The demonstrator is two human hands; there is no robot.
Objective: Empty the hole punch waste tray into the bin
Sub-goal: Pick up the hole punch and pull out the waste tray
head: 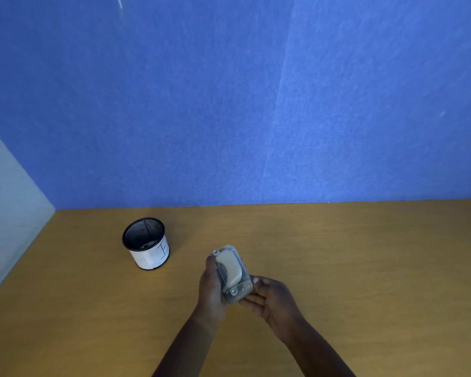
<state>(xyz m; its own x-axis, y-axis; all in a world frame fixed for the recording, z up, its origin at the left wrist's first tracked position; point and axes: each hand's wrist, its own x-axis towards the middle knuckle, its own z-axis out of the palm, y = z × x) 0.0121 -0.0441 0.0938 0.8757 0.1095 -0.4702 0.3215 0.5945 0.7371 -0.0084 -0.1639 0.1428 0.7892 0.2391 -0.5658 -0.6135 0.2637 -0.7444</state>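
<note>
Blue felt panels (pixel 229 99) stand behind a brown wooden desk (pixel 365 268), and on the desk we see only 1 object set down: a small black mesh bin (pixel 146 242) with a white paper band around its lower half, upright, at the far left.

Our 2 hands hold the grey hole punch (pixel 233 273) together above the desk, well apart from the bin. Our left hand (pixel 211 288) is wrapped along its left side, and our right hand (pixel 269 297) closes on its near end, fingers under the base. We cannot tell if the waste tray is already loose.

We think the main risk is this: if the tray opens here, the paper dots will fall on the desk and not in the bin, because the punch is not over the opening. The bin mouth is narrow, so a fast tip can also scatter dots beside it. The bin looks light and may fall if we knock it.
</note>
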